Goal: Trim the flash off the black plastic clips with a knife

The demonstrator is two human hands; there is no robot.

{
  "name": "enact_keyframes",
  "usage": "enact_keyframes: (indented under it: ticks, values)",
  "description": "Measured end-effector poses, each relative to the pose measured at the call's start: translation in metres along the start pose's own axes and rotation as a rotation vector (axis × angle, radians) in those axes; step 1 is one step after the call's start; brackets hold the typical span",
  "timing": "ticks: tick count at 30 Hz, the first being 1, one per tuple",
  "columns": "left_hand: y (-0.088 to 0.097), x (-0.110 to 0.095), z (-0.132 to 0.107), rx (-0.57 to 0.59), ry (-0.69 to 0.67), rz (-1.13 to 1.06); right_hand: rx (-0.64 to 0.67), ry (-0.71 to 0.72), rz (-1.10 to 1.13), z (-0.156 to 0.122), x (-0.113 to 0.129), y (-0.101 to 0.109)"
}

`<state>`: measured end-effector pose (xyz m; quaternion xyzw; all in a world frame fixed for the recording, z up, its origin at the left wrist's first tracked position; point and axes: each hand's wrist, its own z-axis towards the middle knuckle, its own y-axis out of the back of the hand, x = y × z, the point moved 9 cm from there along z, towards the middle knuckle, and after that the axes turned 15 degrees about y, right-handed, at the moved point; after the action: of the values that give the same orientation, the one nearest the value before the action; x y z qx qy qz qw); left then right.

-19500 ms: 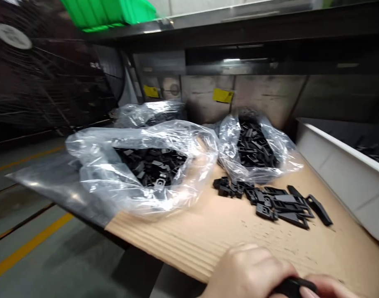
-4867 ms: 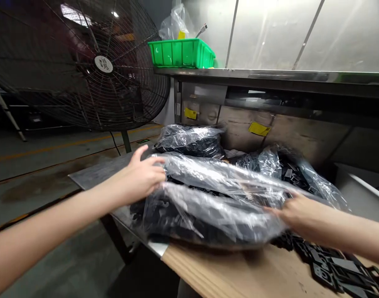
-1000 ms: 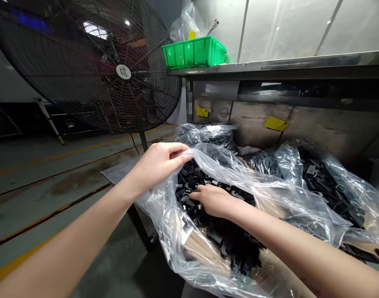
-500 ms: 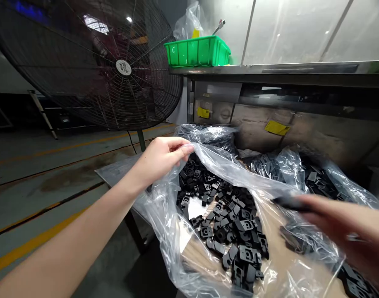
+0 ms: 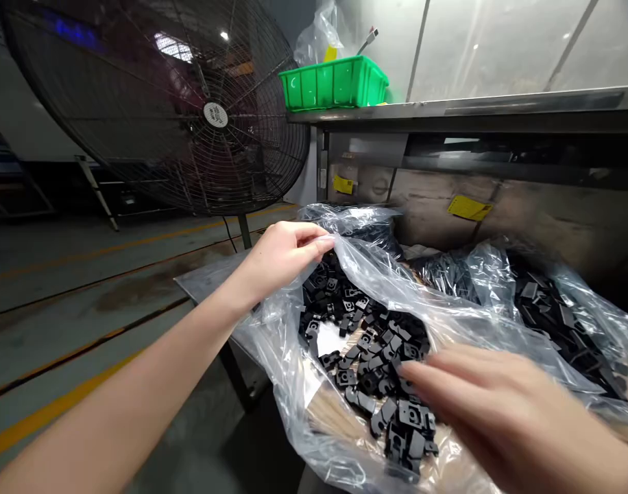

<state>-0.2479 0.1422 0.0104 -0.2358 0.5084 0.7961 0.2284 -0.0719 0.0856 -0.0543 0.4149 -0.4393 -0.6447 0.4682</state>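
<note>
My left hand [image 5: 286, 261] pinches the upper edge of a clear plastic bag [image 5: 386, 291], holding it up and open. Inside lies a heap of small black plastic parts [image 5: 376, 363], with a white paper slip [image 5: 332, 338] among them. My right hand [image 5: 491, 405] is blurred, hovering low over the right side of the heap with its fingers spread. It holds nothing that I can see. A second bag of flat black parts [image 5: 550, 315] lies to the right, and a third dark bag [image 5: 355, 223] sits behind.
The bags rest on a light wooden board [image 5: 334, 418] over a metal table. A large floor fan [image 5: 216, 115] stands to the left. A green crate [image 5: 334, 84] sits on a steel shelf [image 5: 448, 116] above. The concrete floor with yellow lines [image 5: 62, 412] lies left, below the table edge.
My right hand has moved left and down from the right edge, over the heap, and the dark part seen near it earlier no longer shows. My left hand keeps the bag edge raised.
</note>
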Motion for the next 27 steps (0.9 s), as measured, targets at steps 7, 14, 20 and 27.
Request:
enact_keyframes:
  ticks: [7,14,20,27]
  values:
    - [0.010,0.001,-0.006,-0.014,0.013,0.088,0.167,0.111,0.115,0.118,0.012,-0.099]
    - [0.023,0.028,-0.010,0.003,0.143,0.062,0.287,0.111,0.150,0.063,0.008,-0.093]
    - [0.028,0.041,-0.018,-0.015,0.196,0.049,0.499,-0.094,0.111,0.034,-0.025,-0.072]
    - [0.007,0.090,-0.064,0.077,0.382,0.064,0.369,-0.351,-0.003,0.002,-0.085,-0.056]
